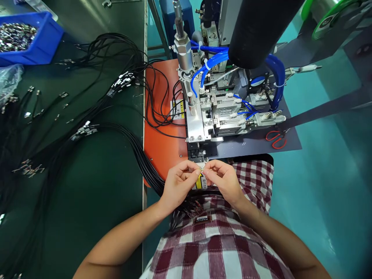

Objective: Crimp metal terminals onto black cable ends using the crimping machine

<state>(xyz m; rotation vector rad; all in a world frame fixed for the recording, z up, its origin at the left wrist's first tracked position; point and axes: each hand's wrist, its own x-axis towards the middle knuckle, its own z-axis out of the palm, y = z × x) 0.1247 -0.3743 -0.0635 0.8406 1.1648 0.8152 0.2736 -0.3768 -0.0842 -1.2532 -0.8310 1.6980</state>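
Note:
My left hand (183,182) and my right hand (222,179) meet at the front edge of the machine (203,112), thumbs and forefingers pinched close together. Something small and pale sits between the fingertips, too small to name. Just below the fingers a yellow and white label (201,182) shows on the machine's front. A thick bundle of black cables (142,159) runs off the table and passes under my left hand. Its bare copper ends (196,207) lie over my lap.
On the dark green table (101,217) lie several cable bundles with metal connectors (84,130). A blue bin (40,42) of small metal parts stands at far left. Red-handled scissors (277,138) lie right of the machine. A black cylinder (255,31) hangs over it.

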